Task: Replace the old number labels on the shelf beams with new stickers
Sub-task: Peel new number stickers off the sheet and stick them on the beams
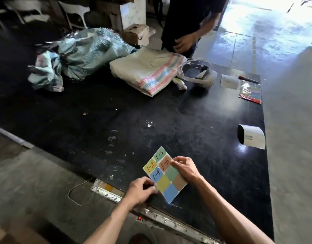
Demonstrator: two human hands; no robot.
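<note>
A sheet of coloured stickers (166,179) is held above the near edge of a black table (151,120). Hand-written numbers 1-2, 1-3, 1-4 and 1-5 mark four stickers; the others are blank. My left hand (142,190) pinches the sheet's lower left edge. My right hand (184,169) holds the right edge, fingertips curled at the orange 1-5 sticker. No shelf beam is in view.
On the table lie woven sacks (91,50), a folded sack (148,71), a white headset (197,73), a paper roll (229,81), a marker (248,79), a sticker pack (250,91) and a curled label (252,136). Another person (188,23) stands at the far side.
</note>
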